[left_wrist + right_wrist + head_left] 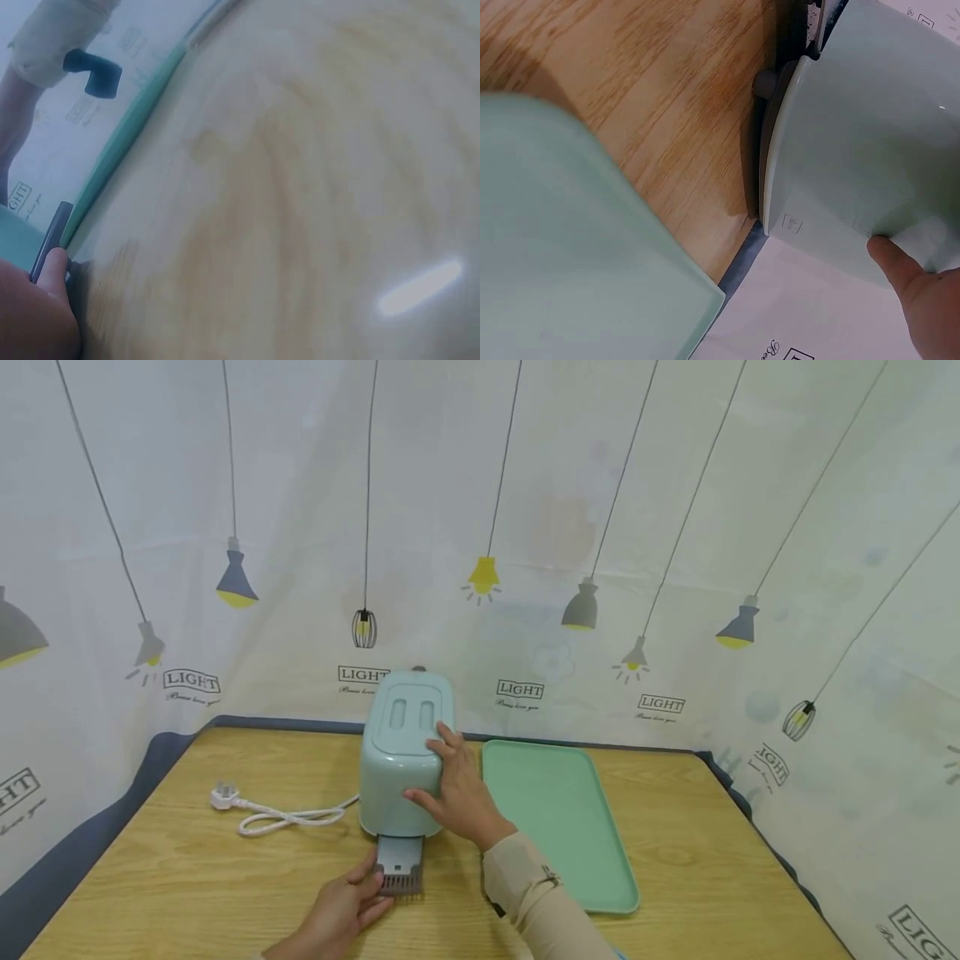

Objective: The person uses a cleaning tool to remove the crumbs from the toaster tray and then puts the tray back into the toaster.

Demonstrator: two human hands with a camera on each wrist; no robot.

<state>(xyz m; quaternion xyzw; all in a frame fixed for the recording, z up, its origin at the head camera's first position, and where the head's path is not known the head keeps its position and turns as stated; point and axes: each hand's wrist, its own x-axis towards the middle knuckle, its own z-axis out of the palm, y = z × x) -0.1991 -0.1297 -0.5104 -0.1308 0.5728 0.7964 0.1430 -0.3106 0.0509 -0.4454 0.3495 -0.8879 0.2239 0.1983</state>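
**Steadying a toaster, pulling its crumb tray**

On the wooden table [187,860] stands a mint toaster [401,760], green tray [555,810] just beside it. My right hand [453,793] lies flat-fingered against its side; my left hand [341,910] pinches the grey crumb tray [397,864] (partly drawn out).

A wooden desk [187,868] with a pale yellow-brown grain fills the lower part of the head view. A dark blue cloth [90,827] lies under it and shows along its left, far and right edges. Behind and to both sides of the desk hangs a white curtain [675,485] printed with pendant lamps on long thin cords, some grey, some dark blue with yellow, one a bare yellow bulb, and with the boxed word "LIGHT". The lighting is even and soft.
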